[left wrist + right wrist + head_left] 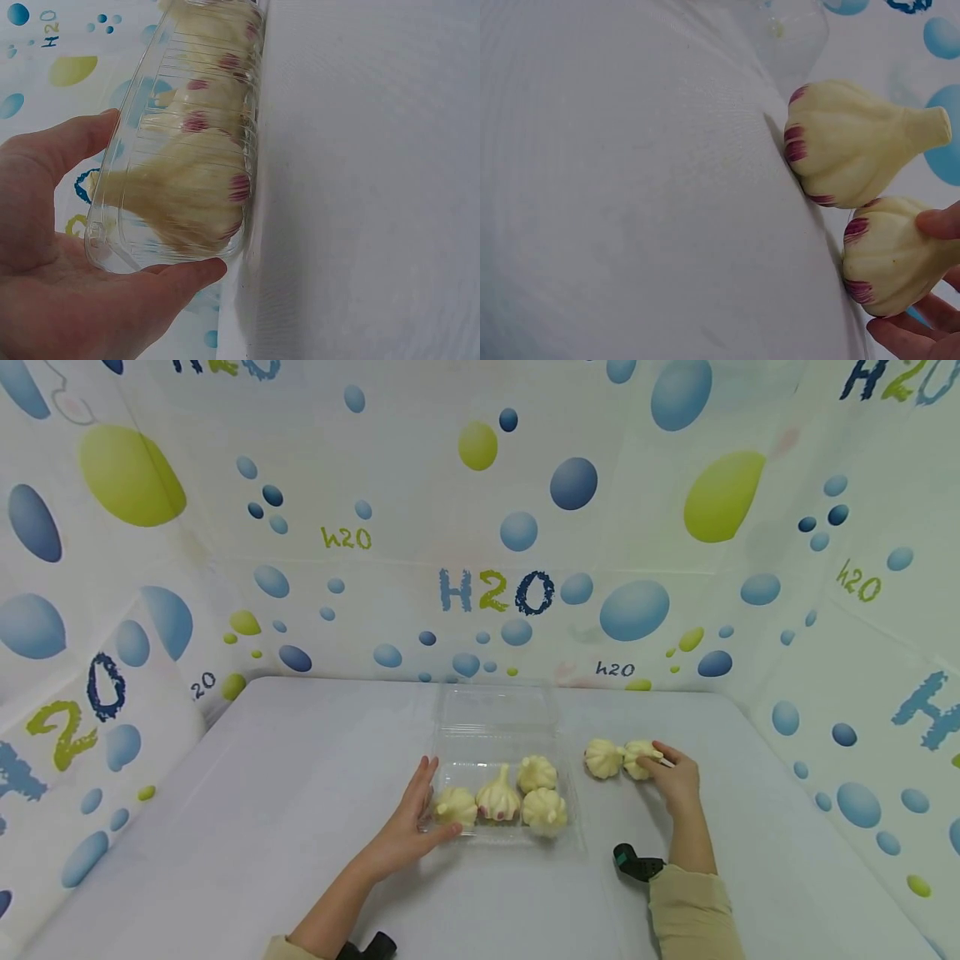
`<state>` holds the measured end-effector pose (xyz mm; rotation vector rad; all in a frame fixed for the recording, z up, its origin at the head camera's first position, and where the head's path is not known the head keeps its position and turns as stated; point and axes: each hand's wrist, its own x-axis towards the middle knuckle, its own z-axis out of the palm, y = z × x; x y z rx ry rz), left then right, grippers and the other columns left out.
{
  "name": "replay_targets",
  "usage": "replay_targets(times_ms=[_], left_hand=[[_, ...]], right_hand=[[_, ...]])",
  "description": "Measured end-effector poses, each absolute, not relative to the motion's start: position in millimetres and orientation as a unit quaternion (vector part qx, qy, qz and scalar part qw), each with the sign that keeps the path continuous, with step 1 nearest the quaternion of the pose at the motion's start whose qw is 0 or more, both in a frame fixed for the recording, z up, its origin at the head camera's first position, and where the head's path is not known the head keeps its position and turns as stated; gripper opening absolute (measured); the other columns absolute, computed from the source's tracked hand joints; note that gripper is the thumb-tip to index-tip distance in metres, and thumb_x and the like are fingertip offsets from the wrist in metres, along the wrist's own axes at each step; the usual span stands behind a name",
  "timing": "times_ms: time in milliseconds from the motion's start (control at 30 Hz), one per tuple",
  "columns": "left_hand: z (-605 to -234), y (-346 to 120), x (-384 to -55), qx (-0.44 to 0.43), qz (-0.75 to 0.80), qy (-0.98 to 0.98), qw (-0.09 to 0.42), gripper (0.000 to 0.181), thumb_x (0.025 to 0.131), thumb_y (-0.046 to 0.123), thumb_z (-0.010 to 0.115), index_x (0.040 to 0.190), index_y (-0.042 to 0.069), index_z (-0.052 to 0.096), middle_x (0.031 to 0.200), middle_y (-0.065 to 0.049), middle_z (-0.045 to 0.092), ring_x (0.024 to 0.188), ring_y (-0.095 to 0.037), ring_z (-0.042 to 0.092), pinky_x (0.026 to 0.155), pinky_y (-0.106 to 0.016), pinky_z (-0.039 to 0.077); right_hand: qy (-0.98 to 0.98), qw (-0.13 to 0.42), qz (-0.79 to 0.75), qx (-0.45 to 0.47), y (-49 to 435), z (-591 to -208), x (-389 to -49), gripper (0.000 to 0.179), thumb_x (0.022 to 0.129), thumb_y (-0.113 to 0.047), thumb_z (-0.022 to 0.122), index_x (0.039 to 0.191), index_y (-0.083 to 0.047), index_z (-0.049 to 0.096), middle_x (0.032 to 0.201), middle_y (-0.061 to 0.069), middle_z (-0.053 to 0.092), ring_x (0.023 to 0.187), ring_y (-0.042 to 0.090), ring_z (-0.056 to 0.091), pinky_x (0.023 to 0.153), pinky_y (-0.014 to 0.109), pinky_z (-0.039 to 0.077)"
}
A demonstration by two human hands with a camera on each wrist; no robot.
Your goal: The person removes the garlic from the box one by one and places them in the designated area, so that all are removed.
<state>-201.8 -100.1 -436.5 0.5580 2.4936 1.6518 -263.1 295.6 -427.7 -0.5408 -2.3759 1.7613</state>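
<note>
A clear plastic container [480,838] with its lid [495,714] folded back lies on the table. Several pale garlic bulbs [498,795] sit inside it, and purple marks show on their bases in the left wrist view. My left hand [405,831] holds the container's left front corner, thumb along the front wall and fingers at the left side. To the right of the container, my right hand [677,779] pinches a garlic bulb [889,259] by its neck and side. Just left of that stands another garlic bulb [602,759], upright on the table and right beside the held one.
The white table [322,752] carries all of this. Behind and at both sides hangs a white sheet [405,468] printed with blue and green drops. A black device [636,863] sits by the right wrist, another [372,947] by the left forearm.
</note>
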Motion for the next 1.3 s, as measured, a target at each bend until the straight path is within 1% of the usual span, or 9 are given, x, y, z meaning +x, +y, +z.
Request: replay_targets(times_ms=[200, 267, 367, 467, 567, 833, 1000, 1133, 1300], left_hand=[[-435.8, -100.3, -201.4, 0.184, 0.543, 0.818, 0.050, 0.094, 0.081, 0.022, 0.070, 0.148, 0.013, 0.004, 0.152, -0.012, -0.011, 0.136, -0.038, 0.009, 0.105, -0.052, 0.016], [-436.1, -100.4, -201.5, 0.185, 0.542, 0.818, 0.050, 0.095, 0.081, 0.022, 0.071, 0.148, 0.013, 0.004, 0.152, -0.012, -0.011, 0.136, -0.038, 0.009, 0.106, -0.052, 0.017], [-436.4, -100.6, -201.6, 0.184, 0.542, 0.818, 0.051, 0.095, 0.081, 0.021, 0.071, 0.148, 0.014, 0.004, 0.152, -0.012, -0.011, 0.136, -0.037, 0.008, 0.106, -0.051, 0.017], [-436.5, -100.4, -201.7, 0.181, 0.543, 0.818, 0.053, 0.094, 0.081, 0.021, 0.070, 0.148, 0.016, 0.004, 0.152, -0.011, -0.011, 0.136, -0.038, 0.009, 0.106, -0.052, 0.017], [-436.3, -100.1, -201.6, 0.178, 0.543, 0.819, 0.054, 0.093, 0.082, 0.020, 0.070, 0.148, 0.017, 0.004, 0.152, -0.011, -0.011, 0.135, -0.038, 0.009, 0.105, -0.052, 0.016], [-435.6, -99.9, -201.4, 0.180, 0.541, 0.820, 0.051, 0.094, 0.081, 0.021, 0.070, 0.148, 0.016, 0.005, 0.152, -0.011, -0.011, 0.136, -0.037, 0.009, 0.106, -0.051, 0.016], [-435.8, -100.1, -200.9, 0.181, 0.537, 0.822, 0.046, 0.094, 0.081, 0.024, 0.070, 0.148, 0.017, 0.005, 0.152, -0.012, -0.010, 0.136, -0.037, 0.007, 0.105, -0.053, 0.016], [-435.5, -99.9, -200.6, 0.184, 0.538, 0.822, 0.041, 0.093, 0.081, 0.024, 0.070, 0.148, 0.014, 0.006, 0.152, -0.014, -0.009, 0.135, -0.040, 0.007, 0.104, -0.056, 0.016], [-434.5, -99.2, -200.4, 0.183, 0.538, 0.822, 0.045, 0.094, 0.081, 0.024, 0.071, 0.148, 0.014, 0.006, 0.152, -0.013, -0.009, 0.135, -0.038, 0.009, 0.104, -0.054, 0.018]], right_hand=[[-0.795, 0.056, 0.579, -0.169, 294.7, -428.4, -262.8, 0.057, 0.088, -0.016, 0.058, 0.139, -0.002, 0.036, 0.144, 0.021, 0.027, 0.121, 0.030, 0.037, 0.072, 0.011, 0.039], [-0.797, 0.057, 0.577, -0.169, 294.4, -428.2, -262.6, 0.057, 0.088, -0.015, 0.058, 0.139, -0.002, 0.036, 0.144, 0.021, 0.028, 0.122, 0.030, 0.037, 0.074, 0.012, 0.040], [-0.797, 0.059, 0.578, -0.167, 293.8, -427.2, -262.1, 0.058, 0.088, -0.015, 0.059, 0.139, -0.002, 0.036, 0.144, 0.020, 0.027, 0.123, 0.031, 0.035, 0.085, 0.021, 0.040], [-0.791, 0.059, 0.587, -0.164, 293.5, -426.5, -261.9, 0.060, 0.087, -0.014, 0.060, 0.140, -0.002, 0.035, 0.145, 0.020, 0.026, 0.125, 0.032, 0.034, 0.096, 0.033, 0.037], [-0.786, 0.062, 0.595, -0.159, 293.7, -426.0, -261.5, 0.062, 0.086, -0.013, 0.062, 0.140, -0.002, 0.033, 0.146, 0.019, 0.024, 0.127, 0.033, 0.034, 0.101, 0.040, 0.034], [-0.783, 0.083, 0.599, -0.145, 296.8, -418.6, -258.1, 0.067, 0.084, -0.014, 0.066, 0.140, -0.002, 0.033, 0.147, 0.019, 0.022, 0.131, 0.036, 0.028, 0.102, 0.042, 0.032], [-0.785, 0.101, 0.593, -0.146, 296.7, -410.9, -253.7, 0.070, 0.082, -0.017, 0.069, 0.141, -0.003, 0.033, 0.147, 0.018, 0.024, 0.131, 0.036, 0.028, 0.103, 0.044, 0.031], [-0.786, 0.114, 0.590, -0.147, 295.2, -405.5, -251.9, 0.073, 0.080, -0.022, 0.071, 0.141, -0.004, 0.034, 0.146, 0.017, 0.026, 0.131, 0.034, 0.029, 0.103, 0.045, 0.031], [-0.786, 0.133, 0.585, -0.153, 293.4, -396.8, -249.3, 0.075, 0.079, -0.026, 0.073, 0.141, -0.008, 0.034, 0.146, 0.013, 0.029, 0.131, 0.031, 0.030, 0.103, 0.043, 0.031]])
